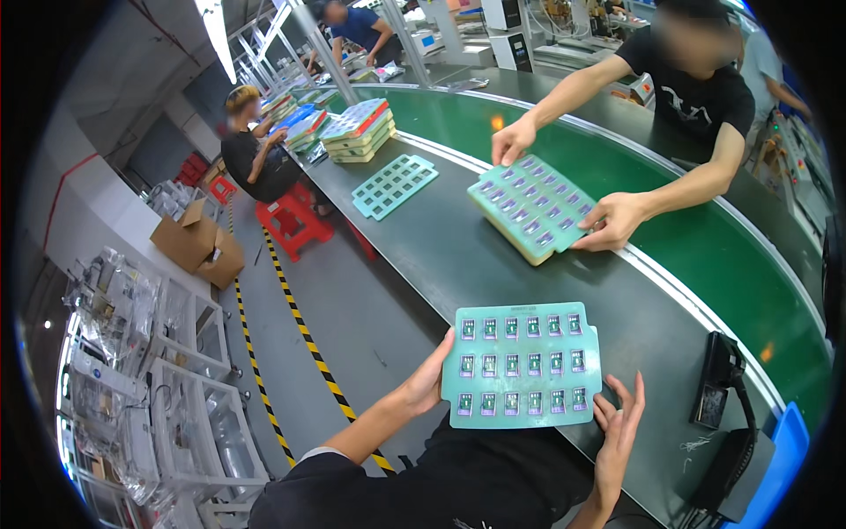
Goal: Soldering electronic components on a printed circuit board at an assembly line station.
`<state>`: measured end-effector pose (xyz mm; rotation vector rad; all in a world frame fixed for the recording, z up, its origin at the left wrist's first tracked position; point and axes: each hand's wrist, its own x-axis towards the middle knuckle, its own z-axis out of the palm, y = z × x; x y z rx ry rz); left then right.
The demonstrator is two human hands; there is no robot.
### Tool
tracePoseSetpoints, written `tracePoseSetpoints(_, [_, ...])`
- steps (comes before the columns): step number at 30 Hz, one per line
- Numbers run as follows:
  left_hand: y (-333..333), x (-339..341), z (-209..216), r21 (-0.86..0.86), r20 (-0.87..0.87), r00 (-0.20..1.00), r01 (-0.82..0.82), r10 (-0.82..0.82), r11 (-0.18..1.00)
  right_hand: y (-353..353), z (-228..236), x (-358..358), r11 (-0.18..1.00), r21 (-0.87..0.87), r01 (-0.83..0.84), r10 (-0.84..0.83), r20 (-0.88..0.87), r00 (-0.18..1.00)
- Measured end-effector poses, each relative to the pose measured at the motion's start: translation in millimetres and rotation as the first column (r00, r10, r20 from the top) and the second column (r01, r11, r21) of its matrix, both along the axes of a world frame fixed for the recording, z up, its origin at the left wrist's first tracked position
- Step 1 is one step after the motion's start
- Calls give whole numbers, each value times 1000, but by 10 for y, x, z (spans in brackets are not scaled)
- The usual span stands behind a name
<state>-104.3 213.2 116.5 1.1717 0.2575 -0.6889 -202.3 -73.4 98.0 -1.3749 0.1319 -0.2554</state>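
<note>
A light green tray (pixel 522 346) with rows of cut-out pockets, each holding a small part with a green and silvery face, is in front of me over the table's near edge, tilted toward me. My left hand (pixel 432 375) grips its left edge, the thumb near the upper corner and the other fingers hidden beneath. By the lower right edge is my right hand (pixel 619 432), its fingers spread apart; the nearest fingertips meet the tray's rim. Across the table, a co-worker's two hands hold a stack of similar filled trays (pixel 529 207).
An unfilled green tray (pixel 394 187) and stacked trays (pixel 357 132) lie farther up the dark table (pixel 467 256). A green conveyor (pixel 687 220) curves behind. At right are a black device (pixel 716 379) and a blue bin (pixel 789 458). Red stools (pixel 295 220) stand left.
</note>
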Motion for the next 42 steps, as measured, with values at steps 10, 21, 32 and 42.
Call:
tracePoseSetpoints(10, [-91, -132, 163, 21, -38, 996, -76, 77, 997, 16, 59, 13, 1000, -16, -9, 8, -7, 1000])
tracePoseSetpoints(21, [-124, -169, -65, -138, 1, 973, -229, 231, 964, -15, 4, -53, 1000, 28, -13, 12, 30, 999])
tracePoseSetpoints(32, [-157, -209, -31, -204, 106, 949, -271, 296, 941, 41, -78, -432, 937, 170, 305, -330, 149, 932])
tracePoseSetpoints(42, [-115, -397, 393, -404, 252, 949, -72, 187, 912, 1378, -38, -1556, 734, 53, 677, -656, 317, 685])
